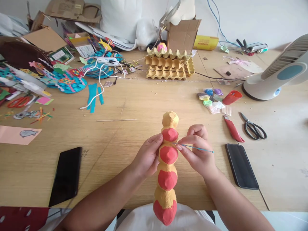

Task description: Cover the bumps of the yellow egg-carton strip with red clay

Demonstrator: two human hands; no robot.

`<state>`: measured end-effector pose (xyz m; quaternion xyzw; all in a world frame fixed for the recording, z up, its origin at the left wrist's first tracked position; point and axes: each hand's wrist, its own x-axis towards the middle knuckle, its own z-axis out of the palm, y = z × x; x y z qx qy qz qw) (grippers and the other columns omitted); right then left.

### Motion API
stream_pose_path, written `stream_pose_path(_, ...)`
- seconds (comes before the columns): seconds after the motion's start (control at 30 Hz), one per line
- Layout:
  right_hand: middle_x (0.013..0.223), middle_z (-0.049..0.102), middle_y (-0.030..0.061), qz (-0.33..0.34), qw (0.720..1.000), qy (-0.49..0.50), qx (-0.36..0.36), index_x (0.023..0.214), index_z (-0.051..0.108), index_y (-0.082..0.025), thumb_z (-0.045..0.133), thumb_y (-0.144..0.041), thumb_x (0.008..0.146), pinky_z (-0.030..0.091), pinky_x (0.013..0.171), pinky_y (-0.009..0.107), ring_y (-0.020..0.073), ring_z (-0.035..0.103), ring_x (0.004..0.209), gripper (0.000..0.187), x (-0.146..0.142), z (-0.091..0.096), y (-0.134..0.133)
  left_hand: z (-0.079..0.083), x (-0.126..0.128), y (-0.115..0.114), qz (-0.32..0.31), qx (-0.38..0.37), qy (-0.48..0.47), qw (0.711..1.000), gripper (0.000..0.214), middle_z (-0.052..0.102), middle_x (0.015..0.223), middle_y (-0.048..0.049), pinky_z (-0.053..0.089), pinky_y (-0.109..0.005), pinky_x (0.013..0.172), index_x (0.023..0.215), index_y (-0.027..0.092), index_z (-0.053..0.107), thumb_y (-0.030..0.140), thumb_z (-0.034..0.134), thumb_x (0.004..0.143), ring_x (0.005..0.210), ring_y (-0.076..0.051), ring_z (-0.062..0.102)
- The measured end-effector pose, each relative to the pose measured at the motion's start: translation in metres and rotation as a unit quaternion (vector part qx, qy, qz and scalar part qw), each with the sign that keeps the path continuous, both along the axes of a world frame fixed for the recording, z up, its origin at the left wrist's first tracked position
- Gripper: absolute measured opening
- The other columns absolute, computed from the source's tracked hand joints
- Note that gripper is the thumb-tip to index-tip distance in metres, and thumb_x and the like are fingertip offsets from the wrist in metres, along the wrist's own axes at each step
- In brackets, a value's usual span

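A long strip of egg-carton cups (167, 166), painted yellow with several red tops, stands tilted over the table's front edge. My left hand (147, 156) grips its left side near the upper red cups. My right hand (197, 152) pinches a thin blue stick (198, 148) whose tip touches the strip between two red cups.
Black phones lie at left (65, 175) and right (241, 165). A red cutter (233, 129), black scissors (253, 127), a red cup (232, 97) and small coloured bags (209, 98) sit right. Stacked egg trays (168, 65), a fan (276, 75) and paper craft clutter (69, 81) lie behind.
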<state>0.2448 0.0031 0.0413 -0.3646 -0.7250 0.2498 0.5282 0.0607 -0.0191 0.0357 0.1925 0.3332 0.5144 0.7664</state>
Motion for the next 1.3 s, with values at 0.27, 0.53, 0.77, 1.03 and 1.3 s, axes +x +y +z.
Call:
stream_pose_path(0.27,0.095,0.050,0.0035,-0.024,0.999,-0.031,0.000,0.087,0.084,-0.035,0.087,-0.029,0.091,0.054,0.077,0.042,0.0221,0.057,0.089,0.007,0.0030,0.0004,0.0008,-0.0030,0.0019,-0.0012,-0.001,0.009,0.012,1.000,0.037,0.073,0.077,-0.0056,0.049,-0.028,0.066,0.086,0.017,0.082,0.053,0.087,0.089,0.068,-0.017,0.062)
stream_pose_path(0.53,0.091,0.049,0.0019,-0.021,1.000,0.001,0.003,0.088,0.082,-0.033,0.088,-0.021,0.089,0.051,0.074,0.040,0.0201,0.054,0.084,0.013,0.0006,0.0054,0.0012,0.0006,0.0033,-0.0007,0.005,0.013,0.020,1.000,0.035,0.076,0.078,-0.0059,0.051,-0.028,0.068,0.087,0.018,0.084,0.052,0.089,0.088,0.072,-0.018,0.065)
stream_pose_path(0.77,0.091,0.051,0.0020,-0.001,0.998,0.037,-0.051,0.083,0.080,-0.029,0.088,-0.020,0.088,0.051,0.077,0.039,0.0203,0.054,0.086,0.014,0.0010,0.0054,0.0006,0.0013,0.0035,-0.0010,0.017,0.005,0.025,1.000,0.033,0.076,0.080,-0.0053,0.049,-0.028,0.068,0.086,0.018,0.081,0.051,0.090,0.087,0.070,-0.017,0.064)
stream_pose_path(1.03,0.088,0.051,0.0017,0.004,0.995,0.032,-0.094,0.077,0.078,-0.027,0.088,-0.024,0.087,0.051,0.078,0.038,0.0198,0.055,0.086,0.015,0.0007,0.0064,0.0020,-0.0031,0.0021,-0.0023,0.006,0.007,0.028,1.000,0.039,0.073,0.080,-0.0045,0.048,-0.027,0.069,0.086,0.018,0.082,0.055,0.092,0.084,0.071,-0.016,0.061)
stream_pose_path(1.3,0.088,0.053,0.0001,0.012,0.994,0.047,-0.099,0.077,0.077,-0.026,0.089,-0.019,0.086,0.047,0.080,0.037,0.0185,0.056,0.085,0.017,0.0000,0.0060,0.0007,-0.0068,0.0024,-0.0004,0.006,0.006,0.022,1.000,0.039,0.074,0.082,-0.0043,0.048,-0.027,0.069,0.086,0.018,0.082,0.055,0.093,0.082,0.072,-0.015,0.061)
